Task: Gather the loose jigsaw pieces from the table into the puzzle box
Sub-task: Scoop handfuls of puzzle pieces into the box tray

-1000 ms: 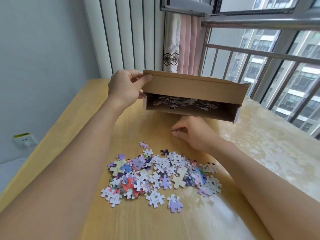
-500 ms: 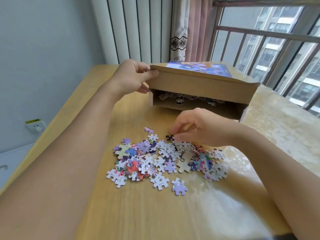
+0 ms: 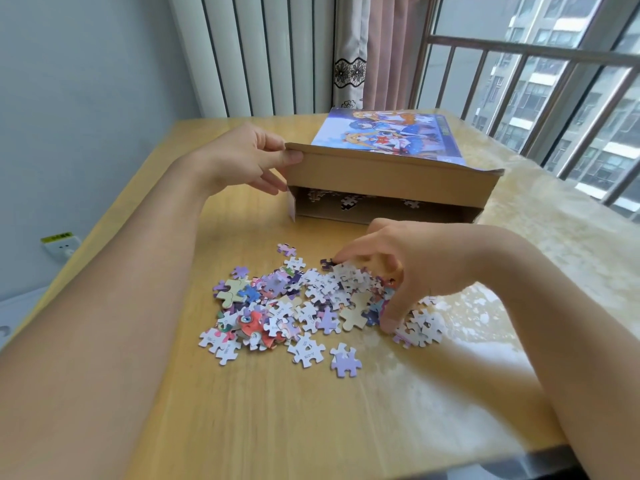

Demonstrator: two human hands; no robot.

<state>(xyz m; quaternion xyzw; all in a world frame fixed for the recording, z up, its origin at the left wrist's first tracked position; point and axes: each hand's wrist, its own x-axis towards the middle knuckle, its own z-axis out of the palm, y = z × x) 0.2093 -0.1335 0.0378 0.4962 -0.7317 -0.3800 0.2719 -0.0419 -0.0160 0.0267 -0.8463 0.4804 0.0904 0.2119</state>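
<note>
A brown cardboard puzzle box point(image 3: 391, 176) with a cartoon picture on top stands at the far middle of the wooden table point(image 3: 263, 420). Its near side is open, and a few pieces lie inside. My left hand point(image 3: 247, 161) grips the box's upper left corner, thumb on the flap. A heap of loose jigsaw pieces point(image 3: 294, 306) lies in front of the box. My right hand point(image 3: 398, 268) curls down over the heap's right part, with its fingers and thumb closing round a cluster of pieces.
A window with a railing point(image 3: 533, 74) runs along the right. A curtain point(image 3: 374, 50) and a ribbed white panel point(image 3: 256, 53) stand behind the table. A wall socket point(image 3: 60, 244) sits low at the left. The table's right part point(image 3: 554, 244) gleams with glare.
My right hand has come back from the box's opening and dropped onto the heap, fingers curling into the pieces. My view has tilted down, so the box's picture top shows.
</note>
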